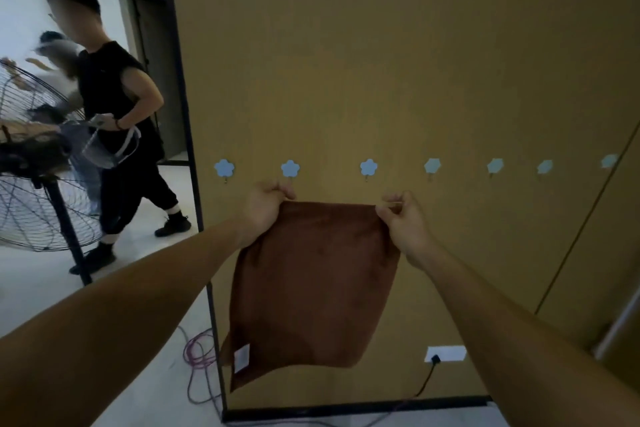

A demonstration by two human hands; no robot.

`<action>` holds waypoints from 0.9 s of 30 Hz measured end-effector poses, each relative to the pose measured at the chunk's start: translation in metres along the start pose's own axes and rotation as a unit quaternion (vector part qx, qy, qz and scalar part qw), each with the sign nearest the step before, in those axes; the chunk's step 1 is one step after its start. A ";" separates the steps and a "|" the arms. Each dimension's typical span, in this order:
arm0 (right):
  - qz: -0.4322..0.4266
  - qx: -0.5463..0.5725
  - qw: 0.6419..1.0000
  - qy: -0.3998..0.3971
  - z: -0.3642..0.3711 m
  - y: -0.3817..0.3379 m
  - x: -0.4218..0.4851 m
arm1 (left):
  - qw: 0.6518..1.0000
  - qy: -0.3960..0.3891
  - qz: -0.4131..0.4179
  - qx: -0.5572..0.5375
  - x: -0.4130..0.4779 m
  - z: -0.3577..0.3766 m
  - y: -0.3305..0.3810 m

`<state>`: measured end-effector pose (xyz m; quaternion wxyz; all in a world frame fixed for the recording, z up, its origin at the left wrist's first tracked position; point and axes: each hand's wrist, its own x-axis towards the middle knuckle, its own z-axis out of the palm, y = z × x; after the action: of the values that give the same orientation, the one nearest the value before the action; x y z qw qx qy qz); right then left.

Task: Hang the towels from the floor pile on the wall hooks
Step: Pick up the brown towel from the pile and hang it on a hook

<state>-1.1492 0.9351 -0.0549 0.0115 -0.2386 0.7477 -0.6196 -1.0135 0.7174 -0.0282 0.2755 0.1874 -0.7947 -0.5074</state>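
Your left hand (265,206) and your right hand (403,218) are both raised in front of the tan panel wall (381,80), and each pinches one top corner of the square rust-brown plush towel (311,281), so the cloth's top edge runs taut from the fingers of one hand to the fingers of the other while the rest hangs below them, clear of the floor. Your left fingers (282,189) are clenched on the towel's left corner, and they sit just under the pale blue flower-shaped wall hook (290,169), close to its small metal prong; whether they touch it cannot be told. Your right fingers (393,203) are closed on the towel's right corner, and above them, slightly toward your left hand, is a second blue flower hook (368,168). More hooks of the same kind continue in a row past your right fingers. Far below your left fingers, a small white label (241,354) shows at the towel's lower left corner. Below your right fingers, low on the wall, a white socket plate (445,353) carries a black plug. Well off beyond your left fingers, a person in black clothing (114,107) stands beside a black standing fan (38,184).
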 end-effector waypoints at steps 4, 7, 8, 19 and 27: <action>0.047 0.039 0.994 -0.089 0.041 -0.004 0.016 | 0.988 -0.138 0.009 0.063 0.026 -0.022 -0.020; 0.033 -0.002 0.984 -0.175 0.062 -0.008 0.033 | 0.972 -0.190 0.012 0.136 0.052 -0.038 -0.039; 0.039 -0.024 0.979 -0.201 0.069 -0.009 0.040 | 0.971 -0.198 0.009 0.134 0.063 -0.042 -0.045; -0.042 -0.246 0.963 -0.102 0.154 0.018 0.114 | 0.957 -0.069 0.164 0.227 0.148 -0.033 -0.100; -0.058 -0.274 0.960 0.023 0.186 0.037 0.172 | 0.968 0.006 0.127 0.217 0.209 -0.006 -0.131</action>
<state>-1.2563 0.7046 -0.0840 -0.1081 -0.2614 0.8736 -0.3961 -1.1704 0.5381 -0.0936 0.2952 0.1429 -0.9016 -0.2821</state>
